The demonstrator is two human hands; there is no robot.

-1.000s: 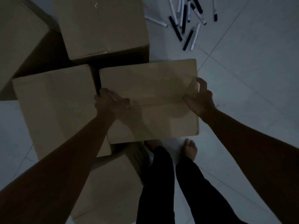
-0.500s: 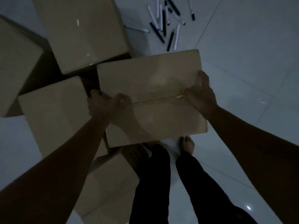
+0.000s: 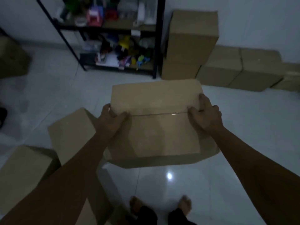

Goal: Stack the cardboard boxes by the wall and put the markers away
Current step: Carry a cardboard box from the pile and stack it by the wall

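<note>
I hold a taped brown cardboard box (image 3: pixel 159 127) in the air in front of me, above the floor. My left hand (image 3: pixel 112 121) grips its left side and my right hand (image 3: pixel 205 115) grips its right side, thumbs on top near the tape seam. By the white wall stands a stack of two boxes (image 3: pixel 190 44), with a row of low boxes (image 3: pixel 240 69) to its right. No markers are in view.
A black metal shelf (image 3: pixel 113 46) crammed with colourful items stands against the wall, left of the stack. Loose boxes lie on the tiled floor at my left (image 3: pixel 71 132) and lower left (image 3: pixel 21 169). Another box (image 3: pixel 11 60) sits far left. My bare feet show below.
The box has been lifted off the floor pile. My view has swung up from the boxes and markers on the floor toward the wall, the shelf and the stacked boxes.
</note>
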